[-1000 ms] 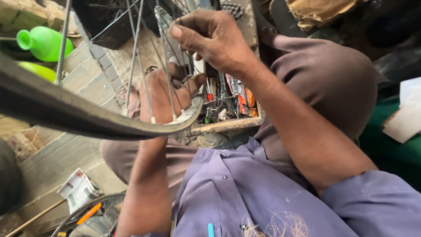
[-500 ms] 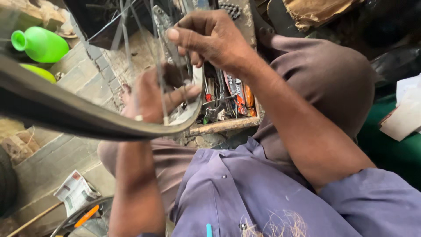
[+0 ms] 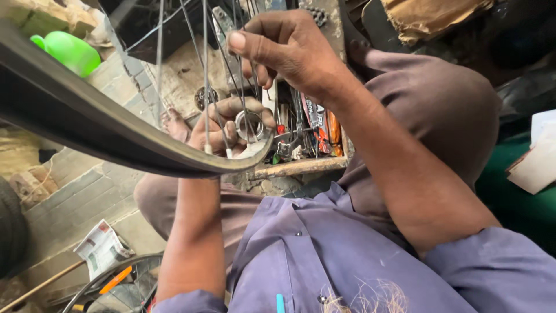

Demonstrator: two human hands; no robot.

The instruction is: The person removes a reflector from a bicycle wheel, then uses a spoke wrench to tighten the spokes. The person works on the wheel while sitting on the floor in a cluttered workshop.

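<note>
A bicycle wheel rim point(image 3: 87, 124) with thin steel spokes point(image 3: 205, 75) crosses the view from the left, held close to my chest. My left hand point(image 3: 223, 128) is under the rim's near edge, its fingers closed on a small round metal spoke tool point(image 3: 248, 125) pressed against a spoke end at the rim. My right hand point(image 3: 286, 49) is higher up, with thumb and fingers pinched on the spokes near the middle of the wheel. My knees in brown trousers point(image 3: 428, 110) sit to either side.
A wooden tool tray point(image 3: 301, 167) with screwdrivers and pliers lies on the ground beyond my hands. A green plastic bottle point(image 3: 72, 52) lies at the upper left. A folded newspaper point(image 3: 101, 249) and another wheel point(image 3: 113, 287) are at the lower left on the brick floor.
My left hand has slid right along the rim's edge with the round tool. My right hand has stayed on the spokes. The rim has shifted slightly in view.
</note>
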